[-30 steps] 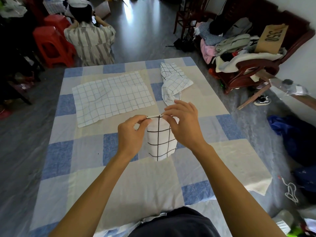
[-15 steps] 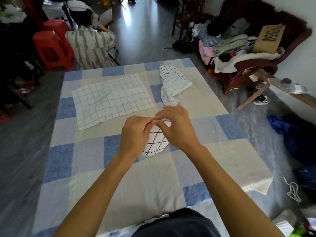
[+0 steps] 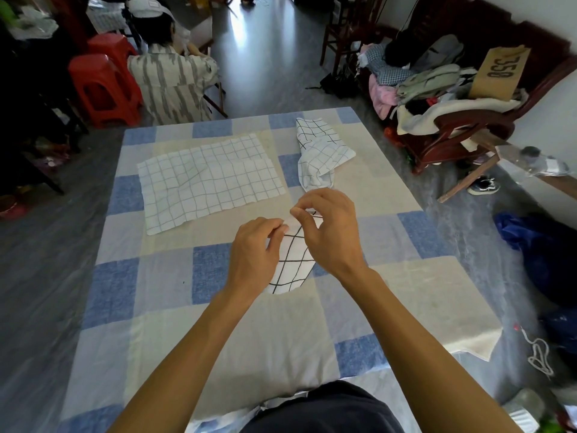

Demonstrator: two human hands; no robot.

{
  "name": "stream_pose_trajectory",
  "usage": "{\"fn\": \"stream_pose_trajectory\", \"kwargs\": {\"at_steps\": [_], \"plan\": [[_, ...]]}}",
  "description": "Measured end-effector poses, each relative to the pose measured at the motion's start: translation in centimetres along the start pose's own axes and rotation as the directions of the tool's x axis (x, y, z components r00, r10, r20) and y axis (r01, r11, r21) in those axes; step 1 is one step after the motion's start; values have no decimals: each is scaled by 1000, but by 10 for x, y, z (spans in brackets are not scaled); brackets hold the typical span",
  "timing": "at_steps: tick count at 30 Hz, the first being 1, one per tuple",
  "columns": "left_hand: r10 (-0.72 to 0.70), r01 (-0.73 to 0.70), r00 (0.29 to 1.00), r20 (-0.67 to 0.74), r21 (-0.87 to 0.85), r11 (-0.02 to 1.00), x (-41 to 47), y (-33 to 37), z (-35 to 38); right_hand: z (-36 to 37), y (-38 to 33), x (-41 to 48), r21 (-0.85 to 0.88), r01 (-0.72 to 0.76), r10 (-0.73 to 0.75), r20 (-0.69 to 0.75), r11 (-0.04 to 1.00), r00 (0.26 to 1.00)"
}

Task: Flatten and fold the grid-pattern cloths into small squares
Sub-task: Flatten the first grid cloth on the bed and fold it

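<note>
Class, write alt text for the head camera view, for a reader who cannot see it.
The left hand and right hand pinch the top edge of a bold-grid cloth over a checked table. Beyond lie a flat fine-grid cloth, left, and a crumpled grid cloth, right.

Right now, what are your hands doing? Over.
The left hand and right hand pinch top edge of black-grid cloth. It is bunched, not yet square. Beyond: flat cloth, crumpled cloth, not in the way.

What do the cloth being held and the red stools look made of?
Held cloth: thin woven fabric, likely cotton, matte; it sags limp and creases softly. Red stools: moulded plastic by the look, smooth with a slight sheen.
</note>
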State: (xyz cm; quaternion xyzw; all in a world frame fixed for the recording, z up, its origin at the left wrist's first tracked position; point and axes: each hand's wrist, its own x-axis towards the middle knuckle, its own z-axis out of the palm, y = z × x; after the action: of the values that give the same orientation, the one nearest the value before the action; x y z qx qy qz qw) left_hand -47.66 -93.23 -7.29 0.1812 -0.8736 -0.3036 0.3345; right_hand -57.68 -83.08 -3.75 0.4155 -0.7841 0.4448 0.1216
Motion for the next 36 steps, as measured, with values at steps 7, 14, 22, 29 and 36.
{"fn": "stream_pose_trajectory", "kwargs": {"at_steps": [7, 14, 22, 29, 36], "plan": [[-19, 18, 999, 50, 27, 999, -13, -13, 13, -6, 1, -2, -13, -78, 76, -99, 997, 992], [-12, 12, 999, 50, -2, 1000, -32, -22, 19, -15, 1, 0, 90, -183, 195, -160, 979, 968], [49, -52, 998, 39, 89, 995, -44, -39, 24, -23, 5, 0, 104, -224, 243, -228, 969, 943], [-49, 22, 986, 162, 168, 986, -68, -77, 30, -52, 4, 20, 79, -213, 227, -365, 974, 903], [-86, 88, 996, -36, 60, 994, -30, -49, 23, -42, 27, 12, -134, -159, 129, -206, 978, 970]]}}
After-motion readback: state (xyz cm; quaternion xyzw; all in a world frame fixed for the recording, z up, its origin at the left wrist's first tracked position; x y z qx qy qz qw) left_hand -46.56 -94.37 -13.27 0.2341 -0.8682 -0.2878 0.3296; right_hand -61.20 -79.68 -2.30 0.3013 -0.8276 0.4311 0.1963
